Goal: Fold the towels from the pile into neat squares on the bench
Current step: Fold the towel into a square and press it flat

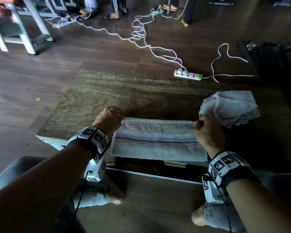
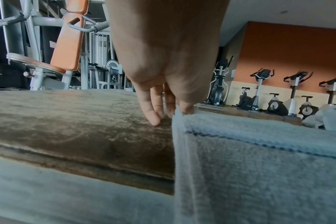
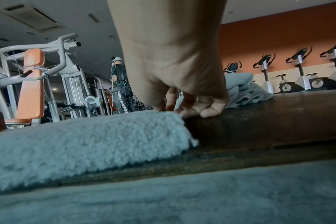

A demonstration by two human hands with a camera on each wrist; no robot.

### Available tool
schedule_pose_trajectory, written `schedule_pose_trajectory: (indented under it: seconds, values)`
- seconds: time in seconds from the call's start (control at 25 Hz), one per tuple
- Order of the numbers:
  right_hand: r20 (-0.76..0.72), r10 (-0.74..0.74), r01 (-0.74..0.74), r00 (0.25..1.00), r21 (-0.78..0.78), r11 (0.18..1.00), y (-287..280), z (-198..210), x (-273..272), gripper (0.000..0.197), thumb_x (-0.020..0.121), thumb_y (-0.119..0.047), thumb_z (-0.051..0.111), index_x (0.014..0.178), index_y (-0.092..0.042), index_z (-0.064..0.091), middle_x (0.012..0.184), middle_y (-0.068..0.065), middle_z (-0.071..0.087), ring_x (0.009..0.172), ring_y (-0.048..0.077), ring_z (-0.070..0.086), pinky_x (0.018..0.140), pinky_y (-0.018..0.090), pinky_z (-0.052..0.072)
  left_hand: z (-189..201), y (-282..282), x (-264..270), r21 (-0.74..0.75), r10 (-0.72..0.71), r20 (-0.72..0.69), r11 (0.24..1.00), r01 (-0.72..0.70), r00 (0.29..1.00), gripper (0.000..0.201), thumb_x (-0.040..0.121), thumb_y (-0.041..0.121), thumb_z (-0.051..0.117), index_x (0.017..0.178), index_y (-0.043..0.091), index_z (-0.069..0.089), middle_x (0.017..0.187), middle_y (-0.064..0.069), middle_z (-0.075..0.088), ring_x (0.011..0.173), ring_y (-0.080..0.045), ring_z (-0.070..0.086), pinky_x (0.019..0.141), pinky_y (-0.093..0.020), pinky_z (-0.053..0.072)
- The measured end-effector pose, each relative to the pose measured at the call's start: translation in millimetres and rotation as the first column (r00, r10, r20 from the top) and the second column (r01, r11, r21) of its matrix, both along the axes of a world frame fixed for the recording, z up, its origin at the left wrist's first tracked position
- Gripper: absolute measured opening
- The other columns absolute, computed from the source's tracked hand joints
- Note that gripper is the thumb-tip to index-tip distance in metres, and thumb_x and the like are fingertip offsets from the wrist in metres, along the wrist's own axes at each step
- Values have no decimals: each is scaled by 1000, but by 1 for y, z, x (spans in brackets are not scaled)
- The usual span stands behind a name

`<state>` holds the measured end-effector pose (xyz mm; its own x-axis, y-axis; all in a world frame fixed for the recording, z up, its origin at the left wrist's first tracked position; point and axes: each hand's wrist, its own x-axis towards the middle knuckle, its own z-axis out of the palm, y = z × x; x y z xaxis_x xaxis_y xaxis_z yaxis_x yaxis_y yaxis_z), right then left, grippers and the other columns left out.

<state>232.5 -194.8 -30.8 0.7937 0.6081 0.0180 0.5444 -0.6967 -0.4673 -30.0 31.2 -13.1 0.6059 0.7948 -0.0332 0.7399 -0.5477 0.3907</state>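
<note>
A pale grey towel (image 1: 158,140) with a dark checked stripe lies spread flat along the near edge of the wooden bench (image 1: 118,93). My left hand (image 1: 110,117) pinches the towel's far left corner (image 2: 179,112). My right hand (image 1: 204,126) pinches the far right corner (image 3: 173,112), its other fingers curled onto the bench. Both hands sit low on the wood. A crumpled pile of grey towels (image 1: 230,108) rests at the bench's right end, just behind my right hand, and shows in the wrist views (image 2: 328,118) (image 3: 244,89).
A white power strip (image 1: 188,75) with tangled white cables lies on the floor beyond the bench. A black mesh chair (image 1: 267,61) stands at the right. Gym machines (image 3: 32,84) and exercise bikes (image 2: 295,94) fill the room, and a person (image 3: 123,86) stands far off.
</note>
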Motion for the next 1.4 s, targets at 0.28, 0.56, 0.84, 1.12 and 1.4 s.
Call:
schedule_pose_trajectory:
  seconds: [0.28, 0.56, 0.84, 1.12, 1.4]
  values:
    - [-73, 84, -87, 994, -36, 996, -6, 11, 4, 10, 96, -29, 56, 90, -23, 63, 88, -1, 65, 85, 24, 63, 74, 37, 53, 5, 6, -12, -80, -107, -39, 991, 104, 993, 13, 82, 30, 73, 87, 19, 69, 93, 0, 62, 86, -18, 58, 72, -29, 45]
    - [-132, 43, -6, 990, 271, 962, 7, 77, 16, 7, 92, -17, 64, 91, -23, 65, 90, -1, 67, 80, 19, 67, 68, 29, 53, 74, 13, -11, 129, -106, 186, 988, 82, 977, 7, 82, 34, 71, 81, 30, 66, 85, 5, 66, 77, -17, 64, 70, -32, 55]
    - [-198, 99, 3, 975, 458, 889, -17, 71, -6, 16, 86, -8, 70, 95, -20, 64, 89, -8, 67, 85, 3, 67, 74, 19, 49, 83, -21, -49, 305, -149, 388, 952, 25, 909, 13, 74, 18, 79, 83, 21, 70, 89, -3, 61, 68, -17, 56, 63, -28, 51]
    - [-340, -70, 137, 938, 178, 974, -43, 13, -31, 19, 89, -26, 66, 100, -10, 65, 97, 7, 67, 92, 25, 62, 80, 31, 47, -6, -54, -75, -196, 252, 174, 956, -217, 952, 24, 62, 58, 62, 74, 38, 60, 84, -3, 71, 84, -29, 68, 76, -42, 57]
    - [-233, -43, 61, 972, 71, 996, -37, 22, -37, 18, 90, -26, 67, 87, -8, 71, 85, 9, 70, 86, 27, 67, 72, 27, 46, 8, -60, -51, -157, 403, 142, 911, -381, 904, 39, 78, 56, 63, 77, 17, 69, 88, -12, 71, 86, -34, 67, 76, -35, 52]
